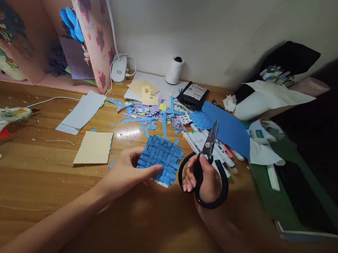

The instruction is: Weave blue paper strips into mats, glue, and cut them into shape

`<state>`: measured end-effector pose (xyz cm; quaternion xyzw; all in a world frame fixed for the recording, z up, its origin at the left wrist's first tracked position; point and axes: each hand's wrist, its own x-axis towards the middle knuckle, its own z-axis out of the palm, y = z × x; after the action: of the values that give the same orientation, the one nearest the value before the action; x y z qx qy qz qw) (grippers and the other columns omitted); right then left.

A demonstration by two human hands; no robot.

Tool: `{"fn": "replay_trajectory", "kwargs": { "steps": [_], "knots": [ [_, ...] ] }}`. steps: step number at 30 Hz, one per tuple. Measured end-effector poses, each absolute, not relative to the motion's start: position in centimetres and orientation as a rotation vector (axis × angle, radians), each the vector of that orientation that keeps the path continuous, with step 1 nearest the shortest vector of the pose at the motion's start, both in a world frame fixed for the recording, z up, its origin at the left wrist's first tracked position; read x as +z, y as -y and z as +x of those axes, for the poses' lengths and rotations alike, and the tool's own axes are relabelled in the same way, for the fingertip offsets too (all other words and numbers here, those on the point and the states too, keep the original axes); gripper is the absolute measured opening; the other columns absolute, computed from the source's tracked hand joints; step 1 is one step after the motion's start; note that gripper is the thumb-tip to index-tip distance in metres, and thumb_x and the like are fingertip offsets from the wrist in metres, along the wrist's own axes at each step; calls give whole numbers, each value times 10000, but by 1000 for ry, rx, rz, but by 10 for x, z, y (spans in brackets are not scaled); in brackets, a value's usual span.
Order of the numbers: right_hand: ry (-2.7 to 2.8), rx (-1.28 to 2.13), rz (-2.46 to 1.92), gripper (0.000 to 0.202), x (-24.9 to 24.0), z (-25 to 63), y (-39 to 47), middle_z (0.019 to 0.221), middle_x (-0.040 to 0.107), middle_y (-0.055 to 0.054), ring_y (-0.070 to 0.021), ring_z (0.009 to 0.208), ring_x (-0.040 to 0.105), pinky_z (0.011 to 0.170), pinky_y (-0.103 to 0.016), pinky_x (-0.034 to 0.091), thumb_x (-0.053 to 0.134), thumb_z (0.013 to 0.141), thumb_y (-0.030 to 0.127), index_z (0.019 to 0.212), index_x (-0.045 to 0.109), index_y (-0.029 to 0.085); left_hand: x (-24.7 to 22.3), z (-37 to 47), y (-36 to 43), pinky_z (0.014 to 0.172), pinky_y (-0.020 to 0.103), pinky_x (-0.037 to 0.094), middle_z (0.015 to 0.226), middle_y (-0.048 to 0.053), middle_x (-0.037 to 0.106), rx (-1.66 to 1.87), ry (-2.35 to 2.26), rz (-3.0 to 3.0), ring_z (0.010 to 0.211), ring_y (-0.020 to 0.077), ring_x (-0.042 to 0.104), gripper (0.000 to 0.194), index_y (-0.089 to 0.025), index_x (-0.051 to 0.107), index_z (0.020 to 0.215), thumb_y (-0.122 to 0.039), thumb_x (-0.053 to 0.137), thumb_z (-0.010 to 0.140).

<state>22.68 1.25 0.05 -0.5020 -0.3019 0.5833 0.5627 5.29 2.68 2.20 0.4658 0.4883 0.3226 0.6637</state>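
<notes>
above the worktop [44, 186], well short of its back edge, the right hand [209, 183] grips scissors [208, 144] pointing away, presumably for safety; the left hand [132, 169] pinches the woven square [161, 154] by its left side, likely to hold it flat. scraps [151, 111] lie nearer that edge.

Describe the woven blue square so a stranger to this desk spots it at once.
On the wooden desk, find the left hand near the middle of the view. It holds the woven blue square. Unlike the plain blue sheet farther back on the right, its surface is a checkered weave.
</notes>
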Motion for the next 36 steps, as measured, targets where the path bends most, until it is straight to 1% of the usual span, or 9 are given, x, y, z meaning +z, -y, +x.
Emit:
{"fn": "replay_trajectory", "kwargs": {
  "steps": [3,5,8,10,14,21,25,28,36],
  "knots": [
    [764,1667,-1064,592,0,221,-9,291,335,85,-73,208,305,233,-187,304,467,638,778,573,475,191,25,50,-29,515,186,492,727,17,658,831,-1135,1018,573,99,583,281,-131,628,843,-336,734,683],
    [849,1821,-1002,694,1,216,-2,325,378,72,-90,239,350,273,-223,369,378,570,879,630,479,195,26,49,-29,558,192,512,765,25,665,929,-1184,994,614,107,605,302,-125,611,857,-337,736,683],
    [991,1924,-979,854,3,212,14,487,510,14,-128,401,485,528,-336,511,237,522,932,793,528,177,25,49,-30,604,223,533,784,18,660,1078,-1214,951,621,117,621,314,-128,569,906,-343,703,720],
    [1086,1968,-950,855,3,211,22,544,528,-1,-137,471,492,624,-356,504,245,539,924,839,527,176,24,50,-30,585,240,530,740,6,647,1131,-1178,945,560,117,609,286,-132,533,935,-344,641,778],
    [1155,2015,-916,795,-8,213,27,524,517,6,-125,458,458,579,-319,476,266,600,893,842,507,175,23,48,-31,539,241,496,701,3,618,1148,-1096,983,516,116,576,217,-135,496,921,-335,539,848],
    [1072,2055,-938,742,-19,217,25,471,491,31,-93,396,420,483,-239,415,286,640,864,800,491,169,23,46,-30,489,186,412,667,-40,513,1218,-1226,1003,530,79,460,198,-159,488,867,-337,567,827],
    [1141,1986,-1023,746,-10,217,27,480,493,25,-97,409,407,491,-245,392,250,683,843,819,515,158,27,46,-29,496,187,399,630,-45,484,1163,-1254,1038,539,82,449,204,-158,480,783,-332,583,809],
    [1144,2017,-1023,746,-8,218,26,463,478,35,-92,385,393,474,-244,384,246,663,857,799,500,169,29,48,-27,490,194,400,584,-52,469,1098,-1255,1058,503,80,444,224,-157,470,741,-336,590,800],
    [1265,1912,-1025,713,-11,223,28,472,485,15,-113,405,408,466,-261,397,208,748,794,802,552,171,28,48,-23,485,191,402,578,-55,491,1106,-1284,1103,498,79,465,232,-165,467,753,-356,585,810]
  ]
}}
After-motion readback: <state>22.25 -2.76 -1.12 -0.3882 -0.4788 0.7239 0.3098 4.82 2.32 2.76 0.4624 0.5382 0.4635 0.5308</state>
